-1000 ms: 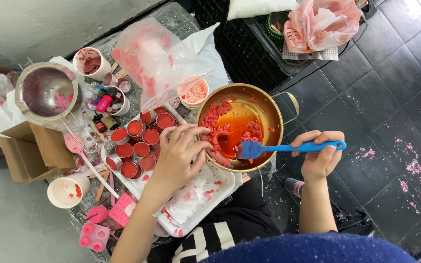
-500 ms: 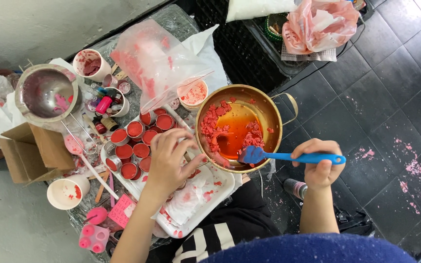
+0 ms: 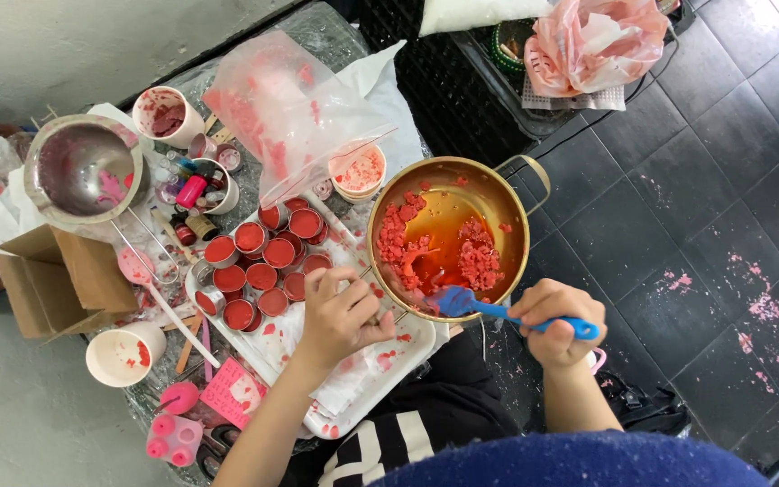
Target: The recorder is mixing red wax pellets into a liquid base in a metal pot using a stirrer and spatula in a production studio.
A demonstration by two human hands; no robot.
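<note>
since the earlier frame my right hand (image 3: 559, 323) pulled the blue spatula (image 3: 489, 309) back to the near rim of the gold pot (image 3: 448, 236); fist closed on its handle. my left hand (image 3: 343, 314) grips the pot's near handle. i think hot red wax could spill on the tray (image 3: 407, 353) if the pot tips. both wrists are bent inward.

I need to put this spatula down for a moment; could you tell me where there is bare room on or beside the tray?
The near end of the white tray, between the left hand and its edge, holds only stained paper. The dark tiled floor right of the gold pot is bare. The tray's far end is packed with red-filled tins, and cups and a metal bowl crowd beyond.
</note>
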